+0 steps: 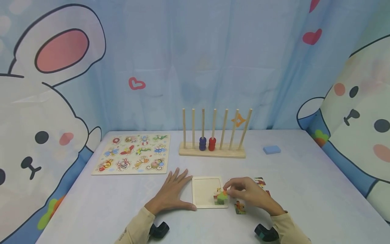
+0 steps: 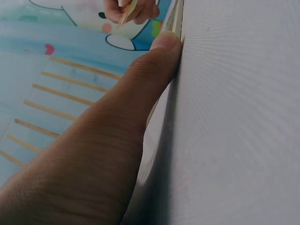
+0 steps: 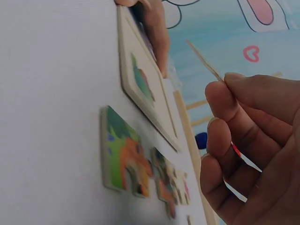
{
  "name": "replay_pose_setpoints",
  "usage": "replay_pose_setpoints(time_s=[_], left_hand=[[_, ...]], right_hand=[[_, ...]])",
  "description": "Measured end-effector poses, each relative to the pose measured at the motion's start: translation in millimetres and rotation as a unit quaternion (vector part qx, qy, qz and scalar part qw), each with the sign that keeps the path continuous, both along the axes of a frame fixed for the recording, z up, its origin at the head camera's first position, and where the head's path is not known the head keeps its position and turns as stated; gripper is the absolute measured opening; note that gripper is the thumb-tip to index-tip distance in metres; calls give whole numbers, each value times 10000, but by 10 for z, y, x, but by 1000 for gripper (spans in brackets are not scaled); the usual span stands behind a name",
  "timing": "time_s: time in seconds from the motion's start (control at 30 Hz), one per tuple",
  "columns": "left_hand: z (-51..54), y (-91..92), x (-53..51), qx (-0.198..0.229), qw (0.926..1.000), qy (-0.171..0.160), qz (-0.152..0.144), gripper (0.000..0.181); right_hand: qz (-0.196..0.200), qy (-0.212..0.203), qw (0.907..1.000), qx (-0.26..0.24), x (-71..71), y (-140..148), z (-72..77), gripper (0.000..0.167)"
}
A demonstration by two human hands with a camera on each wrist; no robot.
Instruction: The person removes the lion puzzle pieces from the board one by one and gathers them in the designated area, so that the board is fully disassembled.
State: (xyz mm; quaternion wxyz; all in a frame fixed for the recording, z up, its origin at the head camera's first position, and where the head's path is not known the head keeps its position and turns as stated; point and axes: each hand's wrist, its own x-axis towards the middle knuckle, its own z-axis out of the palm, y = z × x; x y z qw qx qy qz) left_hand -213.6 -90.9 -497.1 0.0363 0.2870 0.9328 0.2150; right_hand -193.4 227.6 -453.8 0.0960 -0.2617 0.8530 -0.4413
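Note:
My right hand [image 1: 248, 191] pinches a thin wooden jigsaw piece [image 3: 205, 60] between thumb and index finger, edge-on in the right wrist view. It is above the right side of a shallow wooden puzzle tray [image 1: 202, 193]. One green and orange piece [image 3: 142, 79] lies inside the tray, partly overlapped by the held piece in the head view. My left hand [image 1: 172, 193] lies with fingers spread at the tray's left side; its thumb [image 2: 164, 51] touches the tray edge. Loose jigsaw pieces lie right of the tray, one of them [image 1: 239, 207] just below my right hand.
More loose pieces [image 1: 260, 182] lie partly hidden behind the right hand. Behind the tray stands a wooden peg rack [image 1: 213, 153] with blue and red beads. An insect peg board [image 1: 131, 154] lies at back left, a blue block [image 1: 272, 149] at back right.

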Motion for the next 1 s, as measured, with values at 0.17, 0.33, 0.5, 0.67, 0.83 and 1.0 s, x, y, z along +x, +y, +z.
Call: replay_pose_setpoints(time_s=[0.17, 0.33, 0.5, 0.67, 0.83, 1.0], left_hand=[[2, 11, 0, -50, 10000, -10, 11, 109], [-9, 8, -5, -95, 9999, 14, 32, 108], [-5, 6, -3, -86, 10000, 17, 34, 108], [-5, 8, 0, -76, 10000, -8, 34, 108], [-3, 6, 4, -74, 10000, 8, 33, 108], [-3, 5, 4, -72, 10000, 11, 28, 108]], right_hand=[[-416, -340, 9984, 178, 32, 132, 59, 19], [-521, -594, 9968, 135, 61, 240, 80, 21], [-461, -659, 9968, -22, 72, 309, 90, 23], [-454, -636, 9969, -91, 91, 358, 109, 27], [-332, -606, 9975, -114, 110, 445, 99, 24], [-181, -649, 9976, 141, 115, 569, 91, 19]])
